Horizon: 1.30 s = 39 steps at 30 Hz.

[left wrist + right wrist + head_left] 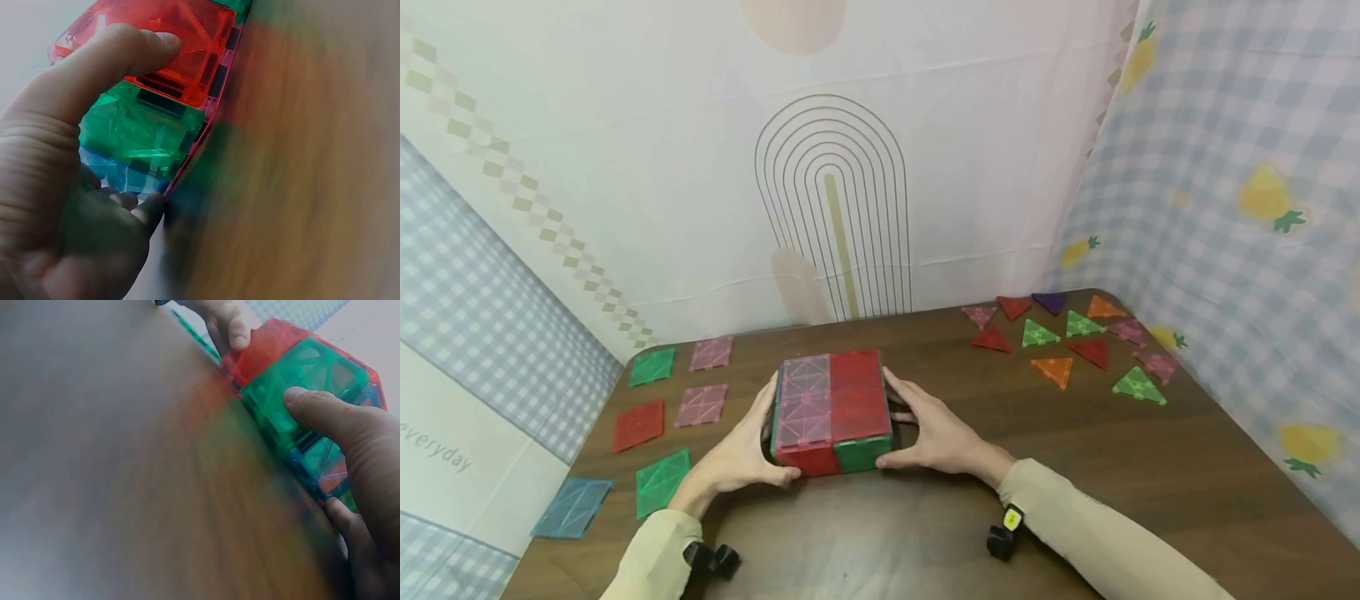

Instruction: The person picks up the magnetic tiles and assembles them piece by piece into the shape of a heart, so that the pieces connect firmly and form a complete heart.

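A low box of translucent magnetic tiles (pixel 859 396) is held between both hands near the middle of the table. Its top shows pink tiles on the left and red on the right; the front has one red and one green tile. My left hand (pixel 737 450) grips the left side, its thumb (pixel 134 53) across the red front tile in the left wrist view. On the right side my right hand (pixel 943 429) holds the box, thumb on the green front tile (pixel 312 372). Blue and green tiles form the sides. Whether the base touches the table is unclear.
Loose square tiles lie at the left of the brown table (pixel 1000 517): green (pixel 652 367), pink (pixel 702 406), red (pixel 638 425) and blue (pixel 572 508). Several triangular tiles, including an orange triangle (pixel 1052 371), spread over the far right. Cloth curtains (pixel 985 167) enclose the back and sides.
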Tool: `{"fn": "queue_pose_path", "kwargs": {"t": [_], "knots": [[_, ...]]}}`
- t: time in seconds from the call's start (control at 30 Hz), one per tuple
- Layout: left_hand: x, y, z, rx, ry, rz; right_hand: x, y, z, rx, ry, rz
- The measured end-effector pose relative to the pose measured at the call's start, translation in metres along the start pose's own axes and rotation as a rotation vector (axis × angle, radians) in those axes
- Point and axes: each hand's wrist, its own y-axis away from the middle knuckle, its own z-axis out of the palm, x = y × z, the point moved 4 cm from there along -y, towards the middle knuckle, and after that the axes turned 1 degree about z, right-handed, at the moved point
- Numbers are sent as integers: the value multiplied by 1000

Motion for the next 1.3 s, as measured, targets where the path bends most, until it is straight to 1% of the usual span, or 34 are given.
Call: {"fn": "queue_pose_path", "kwargs": {"t": [0.2,0.33,0.4,0.47,0.5,0.53,0.63,0.7,0.77,0.83,0.97,1.03,1.1,1.17,1.3], "knots": [[-4,8,-20,15,-129,-75,-3,-18,13,10,-19,-7],[-9,14,-29,0,-165,-125,-3,-24,18,16,-3,-8],[-9,15,-33,-7,-178,-131,-3,-25,19,17,2,3],[-6,15,-36,-13,-150,-116,-3,-25,19,13,1,10],[-3,14,-37,-14,-125,-95,-3,-24,19,8,5,16],[0,13,-39,-17,-91,-68,-3,-22,18,4,13,23],[18,11,-44,-15,13,31,-3,-17,11,-1,33,22],[31,10,-48,-1,43,95,1,-13,2,19,57,6],[46,9,-49,35,32,141,6,-9,-11,65,80,-23],[61,8,-49,81,20,165,12,-3,-27,137,117,-49],[93,-1,-40,182,14,233,26,18,-67,327,202,-76],[106,-7,-33,218,16,273,32,31,-87,423,238,-81],[118,-16,-25,238,3,316,39,46,-106,510,279,-78],[130,-25,-16,244,-11,346,44,61,-123,585,319,-70],[152,-47,6,238,-60,399,50,92,-150,696,377,-34]]}}
